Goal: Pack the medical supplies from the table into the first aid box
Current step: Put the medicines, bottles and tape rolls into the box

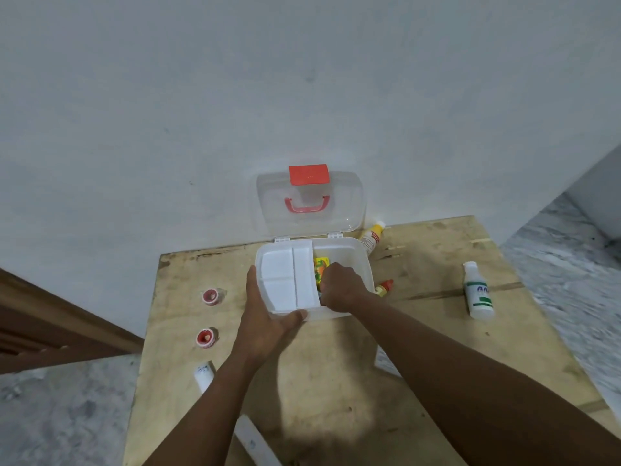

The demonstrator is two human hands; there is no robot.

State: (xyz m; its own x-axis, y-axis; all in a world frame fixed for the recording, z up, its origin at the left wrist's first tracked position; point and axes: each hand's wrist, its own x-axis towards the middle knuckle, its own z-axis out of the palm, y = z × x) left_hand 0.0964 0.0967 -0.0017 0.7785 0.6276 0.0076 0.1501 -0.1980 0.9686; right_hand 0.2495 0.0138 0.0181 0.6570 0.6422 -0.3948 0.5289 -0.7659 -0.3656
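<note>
Two bare hands over a raw plywood table (336, 381). At its far edge, open first aid box (342, 247) of milky plastic, clear lid (336, 210) leaning on the wall. Inside, white divider tray (285, 280) slid left, near corner gripped by left hand (265, 317). Right hand (341, 287) knuckles-up in the bared right half, fingers curled onto a yellow-green packet (321, 264); grasp impossible to tell. Well right, smooth white bottle (479, 297), long axis pointing away. Just beside the box's right wall, nearest right hand, small red-capped dropper bottle (384, 286). Left, two red tape rolls (211, 296).
</note>
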